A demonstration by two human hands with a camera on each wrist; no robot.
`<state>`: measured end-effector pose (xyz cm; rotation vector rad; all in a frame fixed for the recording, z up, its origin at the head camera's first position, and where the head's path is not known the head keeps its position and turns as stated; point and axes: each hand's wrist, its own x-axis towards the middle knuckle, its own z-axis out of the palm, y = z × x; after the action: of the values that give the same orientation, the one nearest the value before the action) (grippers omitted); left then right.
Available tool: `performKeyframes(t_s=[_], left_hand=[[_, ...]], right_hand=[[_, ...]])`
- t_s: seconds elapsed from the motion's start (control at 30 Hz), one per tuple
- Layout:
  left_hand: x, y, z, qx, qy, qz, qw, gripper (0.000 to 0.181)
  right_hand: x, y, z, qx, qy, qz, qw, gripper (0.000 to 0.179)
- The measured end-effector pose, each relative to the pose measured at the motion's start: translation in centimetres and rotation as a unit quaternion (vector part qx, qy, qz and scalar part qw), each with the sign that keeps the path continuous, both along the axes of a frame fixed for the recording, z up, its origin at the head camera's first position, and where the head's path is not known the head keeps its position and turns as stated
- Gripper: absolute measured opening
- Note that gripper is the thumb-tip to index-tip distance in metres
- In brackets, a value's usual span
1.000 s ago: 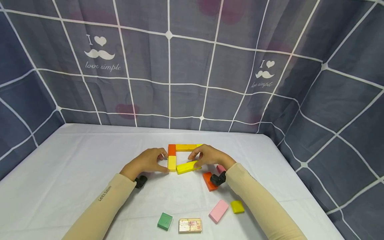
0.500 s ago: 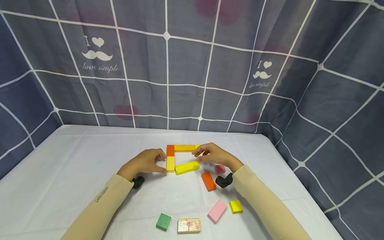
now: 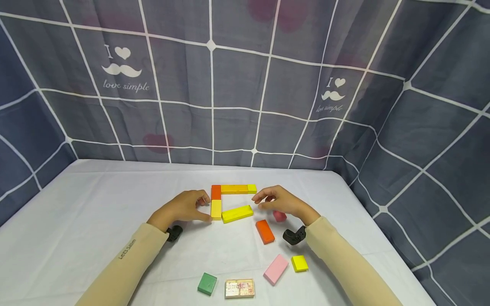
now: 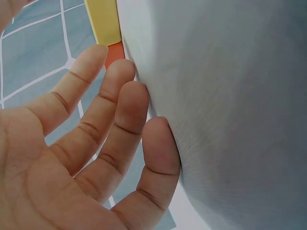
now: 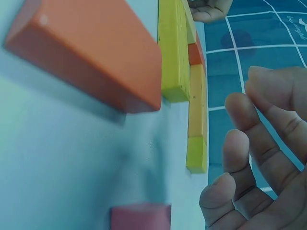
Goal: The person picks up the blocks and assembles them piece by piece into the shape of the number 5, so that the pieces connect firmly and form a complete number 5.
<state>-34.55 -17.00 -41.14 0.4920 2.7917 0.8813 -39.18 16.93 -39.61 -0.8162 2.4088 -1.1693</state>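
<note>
Right hand (image 3: 281, 202) hovers just off the right end of the long yellow block (image 3: 237, 213), fingers loosely spread and gripping nothing; I read it as free of the block, with a small gap between fingertips and block end. That block lies on the white bench (image 3: 76, 221) with its long axis running left to right, slightly tilted, its left end touching the short yellow block (image 3: 216, 209). From my right hand the long yellow block lies to the left, so this hand is the nearer one to its free end. Left hand (image 3: 183, 207) rests at the outer side of the short yellow block and the orange-red square (image 3: 216, 192), fingers relaxed, thumb tip touching or nearly so; I cannot tell which. A dark pink block (image 3: 279, 216) sits just under my right palm, and an orange block (image 3: 265, 231) lies nearer me.
</note>
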Motion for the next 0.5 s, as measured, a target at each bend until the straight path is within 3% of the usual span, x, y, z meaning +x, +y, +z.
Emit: performKeyframes(t_s=[0.5], left_hand=[[0.0, -0.3, -0.2, 0.013, 0.003, -0.005, 0.9999, 0.048]], right_hand=[[0.2, 2.8, -0.4, 0.012, 0.004, -0.014, 0.9998, 0.029]])
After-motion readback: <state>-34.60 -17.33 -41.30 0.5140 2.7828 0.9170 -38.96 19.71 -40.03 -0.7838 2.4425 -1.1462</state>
